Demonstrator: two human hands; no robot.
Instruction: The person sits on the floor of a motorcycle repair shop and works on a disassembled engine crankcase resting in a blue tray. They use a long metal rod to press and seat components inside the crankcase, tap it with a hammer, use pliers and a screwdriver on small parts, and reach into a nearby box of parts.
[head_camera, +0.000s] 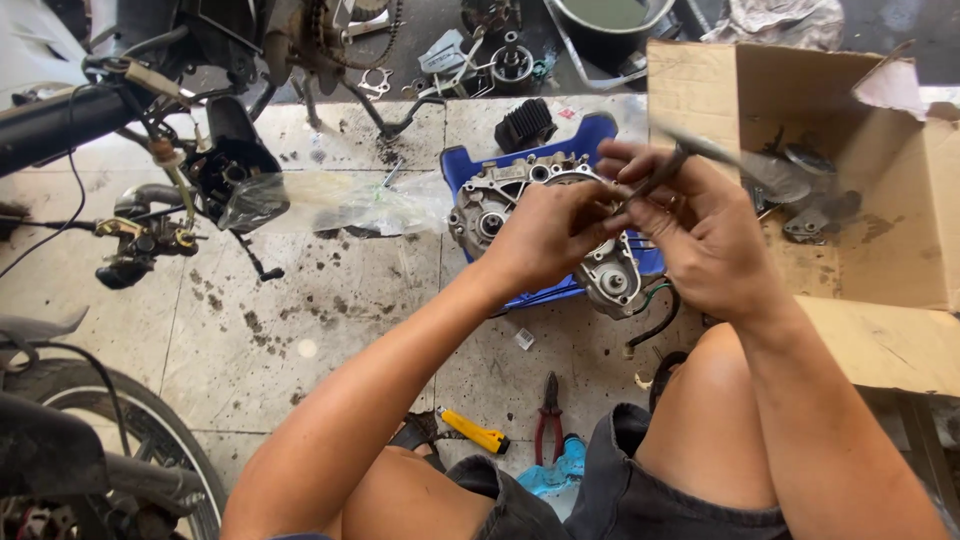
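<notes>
Two bare hands meet above a grey engine crankcase (560, 225) that rests on a blue plastic tray (590, 140) on a stained tile floor (300, 320). The left hand (545, 235) is curled, fingertips pinched on a small part too blurred to make out, just over the crankcase. The right hand (690, 225) grips a slim dark tool (665, 170) whose metal end, smeared by motion, points toward an open cardboard box (880, 230) holding more metal parts. Near the person's knees lie red-handled pliers (548, 415) and a yellow utility knife (475, 430), side by side but apart. A crumpled clear plastic bag (370, 205) sits left of the tray, beside a stripped motorcycle frame (200, 170).
</notes>
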